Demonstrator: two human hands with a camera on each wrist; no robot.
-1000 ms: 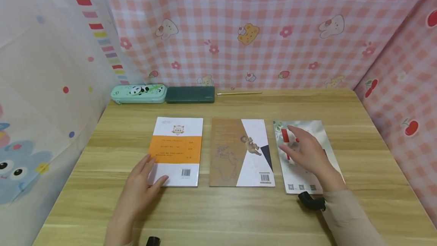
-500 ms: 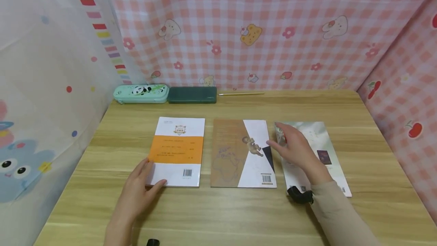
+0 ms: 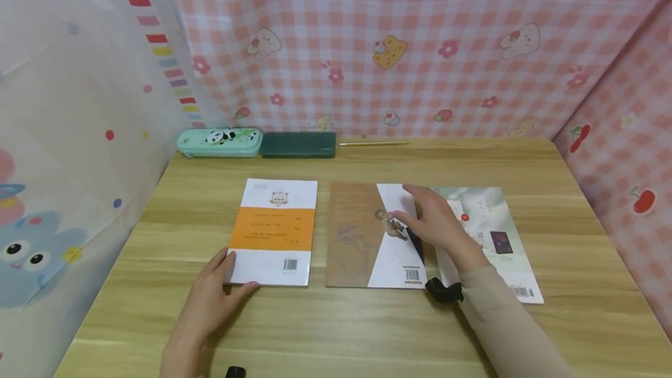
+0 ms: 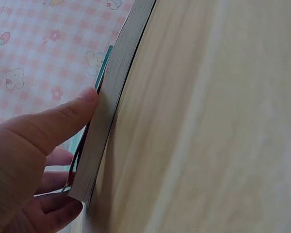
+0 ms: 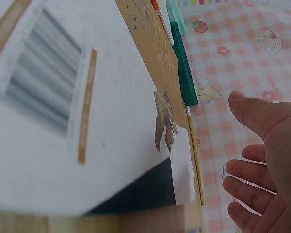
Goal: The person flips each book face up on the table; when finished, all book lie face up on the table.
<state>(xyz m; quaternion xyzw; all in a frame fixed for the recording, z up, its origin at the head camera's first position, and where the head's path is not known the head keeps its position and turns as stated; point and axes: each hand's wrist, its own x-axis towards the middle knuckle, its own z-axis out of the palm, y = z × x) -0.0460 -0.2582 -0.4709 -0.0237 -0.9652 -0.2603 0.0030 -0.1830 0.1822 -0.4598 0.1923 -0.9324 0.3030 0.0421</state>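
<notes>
Three books lie side by side on the wooden table [image 3: 367, 331]. My left hand [image 3: 217, 290] rests at the near left corner of the orange-and-white book [image 3: 275, 229]. Its thumb [image 4: 53, 126] touches the book's page edge [image 4: 111, 97] and the fingers lie along the left side. My right hand [image 3: 433, 223] is spread with straight fingers over the right edge of the middle brown-and-white book [image 3: 357, 238]. In the right wrist view the hand [image 5: 262, 165] hovers just above that book [image 5: 87, 111], holding nothing. A pale green-white book [image 3: 488, 232] lies to the right.
Along the back edge stand a mint panda pencil case [image 3: 219, 142], a dark green case [image 3: 298, 145] and a thin pencil [image 3: 374, 143]. Pink checked cloth walls close in the back and right. A pale patterned cloth hangs on the left.
My right hand has slid left, off the right-hand book and onto the right edge of the middle book. The right-hand book's cover now shows. My left hand stays at the orange book's corner.
</notes>
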